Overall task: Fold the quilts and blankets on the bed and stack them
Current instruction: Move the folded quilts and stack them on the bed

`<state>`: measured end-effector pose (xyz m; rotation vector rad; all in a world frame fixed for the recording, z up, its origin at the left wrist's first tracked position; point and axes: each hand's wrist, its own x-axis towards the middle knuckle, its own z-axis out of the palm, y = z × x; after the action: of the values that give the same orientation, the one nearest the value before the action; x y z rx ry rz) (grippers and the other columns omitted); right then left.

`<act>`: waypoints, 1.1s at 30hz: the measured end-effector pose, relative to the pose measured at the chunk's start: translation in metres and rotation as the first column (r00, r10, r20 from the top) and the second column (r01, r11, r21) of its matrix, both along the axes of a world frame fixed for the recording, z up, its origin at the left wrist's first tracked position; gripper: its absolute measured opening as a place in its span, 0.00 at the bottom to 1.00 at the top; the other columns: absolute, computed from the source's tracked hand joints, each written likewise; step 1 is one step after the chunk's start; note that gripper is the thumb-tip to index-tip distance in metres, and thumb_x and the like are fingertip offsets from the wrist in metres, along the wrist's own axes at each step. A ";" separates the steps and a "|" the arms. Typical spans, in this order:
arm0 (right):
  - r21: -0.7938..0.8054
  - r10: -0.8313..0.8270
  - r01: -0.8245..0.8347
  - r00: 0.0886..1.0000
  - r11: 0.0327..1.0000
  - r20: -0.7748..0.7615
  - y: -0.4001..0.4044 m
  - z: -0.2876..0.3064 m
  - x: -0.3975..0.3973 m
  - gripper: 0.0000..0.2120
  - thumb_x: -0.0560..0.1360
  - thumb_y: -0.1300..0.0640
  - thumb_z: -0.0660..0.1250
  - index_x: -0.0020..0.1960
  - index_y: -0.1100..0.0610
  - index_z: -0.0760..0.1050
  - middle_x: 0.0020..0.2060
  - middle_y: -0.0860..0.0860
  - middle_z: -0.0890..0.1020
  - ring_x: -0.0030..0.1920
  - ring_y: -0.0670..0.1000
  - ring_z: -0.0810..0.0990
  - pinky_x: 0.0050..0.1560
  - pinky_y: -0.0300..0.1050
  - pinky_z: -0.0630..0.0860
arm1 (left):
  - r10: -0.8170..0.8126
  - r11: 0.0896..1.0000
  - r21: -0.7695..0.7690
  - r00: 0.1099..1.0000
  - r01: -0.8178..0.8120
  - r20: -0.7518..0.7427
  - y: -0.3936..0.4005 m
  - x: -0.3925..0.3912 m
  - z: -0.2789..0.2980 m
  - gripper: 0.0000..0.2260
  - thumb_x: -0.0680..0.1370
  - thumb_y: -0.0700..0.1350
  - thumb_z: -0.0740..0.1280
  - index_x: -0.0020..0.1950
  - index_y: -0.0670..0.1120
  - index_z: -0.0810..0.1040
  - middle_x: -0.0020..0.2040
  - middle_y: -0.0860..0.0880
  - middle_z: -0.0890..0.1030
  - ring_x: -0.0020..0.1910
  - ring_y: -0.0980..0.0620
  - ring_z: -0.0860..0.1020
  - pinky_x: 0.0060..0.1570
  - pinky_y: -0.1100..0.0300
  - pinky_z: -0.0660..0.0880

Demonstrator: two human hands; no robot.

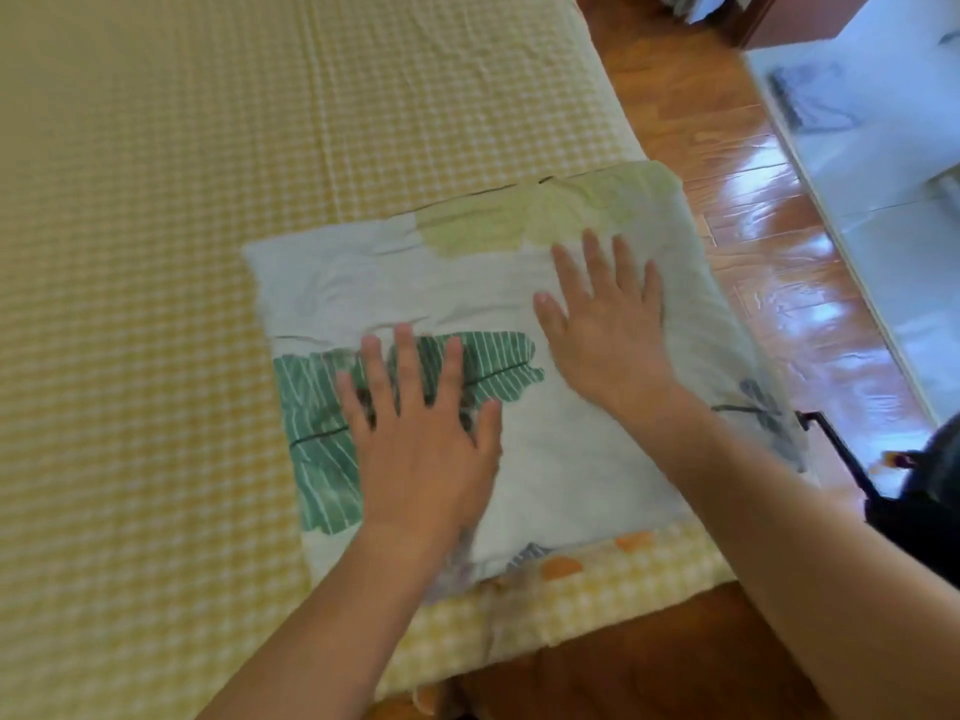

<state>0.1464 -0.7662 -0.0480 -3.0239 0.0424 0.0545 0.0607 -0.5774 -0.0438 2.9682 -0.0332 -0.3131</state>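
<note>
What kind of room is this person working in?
Most likely a home bedroom. A bed with a yellow checked sheet fills most of the view, a folded leaf-print quilt lies at its corner under both flat hands, and glossy wooden flooring runs alongside.

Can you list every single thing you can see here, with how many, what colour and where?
folded quilt: one, pale with green leaf prints, near the bed's corner
bed sheet: one, yellow and white check, covering the bed
wooden floor: one, shiny reddish brown, right of the bed
white surface: one, far right, too blurred to name
black object: one, right edge, cannot tell what it is
left hand: one, flat and open on the quilt's dark green leaf
right hand: one, flat and open on the quilt's right part
</note>
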 end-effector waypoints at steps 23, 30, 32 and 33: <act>0.386 0.064 0.020 0.977 0.922 -0.205 0.175 0.060 -0.112 0.21 0.82 0.54 0.59 0.73 0.59 0.68 0.71 0.58 0.70 0.71 0.59 0.66 0.72 0.55 0.64 | 0.359 0.792 -0.129 0.627 -0.597 -0.691 0.228 -0.141 0.036 0.29 0.85 0.63 0.47 0.82 0.51 0.57 0.80 0.48 0.64 0.75 0.44 0.67 0.71 0.49 0.66; 0.563 0.307 0.003 0.835 0.827 -0.456 0.403 0.088 -0.126 0.19 0.81 0.53 0.61 0.72 0.53 0.70 0.72 0.54 0.70 0.62 0.54 0.76 0.58 0.45 0.71 | 0.504 0.021 -0.153 0.143 -0.988 -0.852 0.422 -0.239 0.071 0.17 0.85 0.50 0.59 0.72 0.45 0.71 0.60 0.45 0.78 0.61 0.43 0.76 0.58 0.51 0.72; 0.564 0.318 0.004 0.822 0.826 -0.472 0.462 0.082 -0.123 0.19 0.81 0.54 0.62 0.71 0.54 0.71 0.70 0.54 0.72 0.58 0.52 0.78 0.54 0.43 0.70 | 0.534 -0.177 -0.192 0.070 -0.965 -0.843 0.484 -0.259 0.060 0.14 0.85 0.50 0.60 0.69 0.45 0.72 0.55 0.44 0.80 0.57 0.40 0.79 0.57 0.47 0.75; 0.565 0.313 0.013 0.822 0.825 -0.477 0.492 0.077 -0.119 0.19 0.81 0.55 0.62 0.71 0.55 0.72 0.69 0.54 0.74 0.59 0.52 0.78 0.55 0.43 0.71 | 0.539 -0.258 -0.219 0.048 -0.941 -0.841 0.516 -0.266 0.050 0.14 0.85 0.49 0.61 0.68 0.44 0.73 0.55 0.43 0.81 0.54 0.39 0.80 0.55 0.47 0.76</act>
<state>0.0271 -0.2742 0.0287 -2.3230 -0.1504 0.8150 -0.2048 -0.0612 0.0065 1.2024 1.4403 -0.5287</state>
